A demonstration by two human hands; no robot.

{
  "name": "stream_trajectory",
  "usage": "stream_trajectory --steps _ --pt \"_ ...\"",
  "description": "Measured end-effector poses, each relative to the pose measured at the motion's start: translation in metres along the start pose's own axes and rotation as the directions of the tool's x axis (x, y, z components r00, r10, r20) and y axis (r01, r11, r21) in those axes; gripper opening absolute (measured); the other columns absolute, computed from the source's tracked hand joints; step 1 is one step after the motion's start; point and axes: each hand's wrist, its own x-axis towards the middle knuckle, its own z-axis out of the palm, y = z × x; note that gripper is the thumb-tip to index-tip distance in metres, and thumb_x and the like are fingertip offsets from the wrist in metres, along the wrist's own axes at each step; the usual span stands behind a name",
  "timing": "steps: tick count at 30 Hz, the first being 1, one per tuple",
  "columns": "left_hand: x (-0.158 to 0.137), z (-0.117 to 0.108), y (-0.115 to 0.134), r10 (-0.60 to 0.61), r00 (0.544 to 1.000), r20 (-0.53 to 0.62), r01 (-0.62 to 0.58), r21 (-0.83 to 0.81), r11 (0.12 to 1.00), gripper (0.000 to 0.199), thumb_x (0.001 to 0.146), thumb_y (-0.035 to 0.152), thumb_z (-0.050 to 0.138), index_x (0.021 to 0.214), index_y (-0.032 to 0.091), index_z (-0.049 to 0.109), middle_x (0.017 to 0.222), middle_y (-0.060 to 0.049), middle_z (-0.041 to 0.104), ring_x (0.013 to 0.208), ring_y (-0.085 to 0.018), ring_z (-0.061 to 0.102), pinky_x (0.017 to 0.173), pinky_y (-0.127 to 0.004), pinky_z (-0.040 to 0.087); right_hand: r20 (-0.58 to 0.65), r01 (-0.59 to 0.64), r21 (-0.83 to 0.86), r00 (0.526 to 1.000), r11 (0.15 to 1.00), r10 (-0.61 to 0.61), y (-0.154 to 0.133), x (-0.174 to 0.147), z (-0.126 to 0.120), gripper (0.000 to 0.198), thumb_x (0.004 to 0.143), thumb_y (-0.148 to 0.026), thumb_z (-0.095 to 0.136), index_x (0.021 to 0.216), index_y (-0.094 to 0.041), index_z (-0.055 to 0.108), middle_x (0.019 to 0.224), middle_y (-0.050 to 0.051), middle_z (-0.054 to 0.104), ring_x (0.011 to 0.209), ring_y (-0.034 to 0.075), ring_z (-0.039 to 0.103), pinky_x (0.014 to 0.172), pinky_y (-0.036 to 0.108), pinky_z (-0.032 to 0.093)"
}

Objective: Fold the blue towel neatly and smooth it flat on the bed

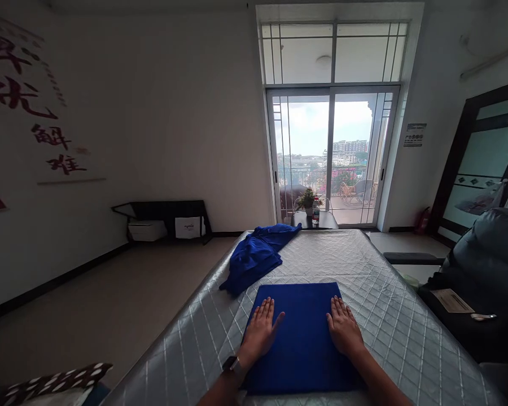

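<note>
A blue cloth folded into a flat rectangle (302,344) lies on the silver quilted cover (406,332) in front of me. My left hand (262,327) rests flat on its left side, fingers stretched forward and thumb apart. On the right edge of the cloth lies my right hand (342,324), also flat with straight fingers. Neither hand grips anything. Farther back on the left, a crumpled blue cloth (254,256) sits loosely heaped on the cover, apart from both hands.
A small table (328,221) with a potted plant (307,198) and a bottle (315,211) stands beyond the far edge. To the right is a dark armchair (486,265). A spotted cushion (63,380) shows at lower left, and a black bench (169,211) stands against the wall.
</note>
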Motion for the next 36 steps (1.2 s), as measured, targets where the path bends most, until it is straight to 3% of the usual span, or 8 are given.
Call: stream_trajectory --steps 4,12,19,22,25,31,33,36 --pt "-0.013 0.007 -0.037 -0.093 0.995 -0.040 0.093 0.000 0.996 0.068 0.105 0.052 0.022 0.156 0.008 0.032 0.161 -0.017 0.033 0.149 -0.029 0.032 0.120 -0.048 0.032 -0.004 -0.003 -0.008 1.000 1.000 0.003 -0.001 -0.001 0.000 0.064 0.101 -0.034 0.020 0.158 -0.005 0.024 0.166 0.012 0.019 0.154 0.019 0.013 0.125 0.039 0.011" --pt "-0.018 -0.002 -0.029 -0.096 0.994 -0.052 0.095 -0.021 0.995 0.072 0.104 0.055 0.023 0.155 0.006 0.033 0.161 -0.020 0.031 0.150 -0.028 0.031 0.122 -0.046 0.030 0.036 0.005 -0.037 0.999 0.999 -0.003 -0.009 -0.014 -0.022 0.064 0.101 -0.035 0.017 0.158 -0.005 0.024 0.166 0.012 0.018 0.155 0.020 0.011 0.125 0.040 0.009" --pt "-0.017 -0.004 -0.032 -0.112 0.989 -0.095 0.114 0.008 0.993 0.071 0.104 0.055 0.025 0.153 0.006 0.038 0.159 -0.020 0.036 0.148 -0.030 0.034 0.121 -0.048 0.033 0.047 0.030 0.011 0.998 0.999 -0.030 -0.007 -0.066 -0.017 0.065 0.101 -0.040 0.019 0.158 -0.009 0.025 0.165 0.007 0.017 0.154 0.020 0.013 0.126 0.042 0.012" --pt "-0.020 -0.018 -0.010 -0.083 0.990 -0.114 0.082 -0.013 0.997 0.072 0.104 0.056 0.024 0.154 0.007 0.036 0.160 -0.019 0.035 0.149 -0.030 0.031 0.121 -0.049 0.031 0.066 0.004 0.025 0.998 1.000 -0.006 -0.003 -0.081 -0.009 0.067 0.100 -0.043 0.020 0.158 -0.010 0.025 0.165 0.006 0.016 0.154 0.021 0.012 0.126 0.041 0.013" --pt "-0.027 -0.032 0.042 0.077 0.996 -0.054 -0.081 -0.094 0.992 0.071 0.105 0.057 0.021 0.156 0.009 0.032 0.162 -0.016 0.033 0.150 -0.028 0.030 0.121 -0.048 0.033 0.086 -0.013 0.023 0.996 1.000 0.011 -0.003 -0.086 -0.007 0.067 0.100 -0.043 0.021 0.158 -0.010 0.023 0.166 0.006 0.014 0.154 0.021 0.011 0.126 0.041 0.013" --pt "-0.039 -0.036 0.157 0.437 0.898 -0.044 -0.429 -0.299 0.852 0.064 0.105 0.053 0.024 0.160 0.019 0.022 0.165 -0.008 0.025 0.153 -0.024 0.023 0.125 -0.044 0.027 0.123 0.019 0.024 0.992 1.000 -0.022 -0.005 -0.087 -0.014 0.064 0.097 -0.034 0.028 0.157 -0.013 0.029 0.165 0.006 0.016 0.154 0.023 0.010 0.126 0.042 0.011" --pt "-0.040 -0.034 0.167 0.436 0.899 -0.030 -0.422 -0.319 0.848 0.065 0.105 0.054 0.024 0.160 0.019 0.023 0.165 -0.008 0.024 0.153 -0.023 0.022 0.126 -0.043 0.026 0.135 0.044 0.021 0.990 0.999 -0.046 -0.005 -0.087 -0.015 0.062 0.096 -0.033 0.029 0.157 -0.017 0.033 0.165 0.004 0.016 0.154 0.023 0.010 0.126 0.042 0.010" --pt "-0.044 -0.033 0.149 0.386 0.922 0.018 -0.363 -0.302 0.881 0.065 0.105 0.054 0.022 0.159 0.018 0.025 0.164 -0.008 0.025 0.152 -0.024 0.025 0.125 -0.045 0.028 0.133 0.017 0.001 0.991 1.000 -0.017 -0.005 -0.087 -0.015 0.064 0.099 -0.038 0.024 0.157 -0.012 0.027 0.166 0.006 0.013 0.154 0.022 0.010 0.126 0.042 0.012"
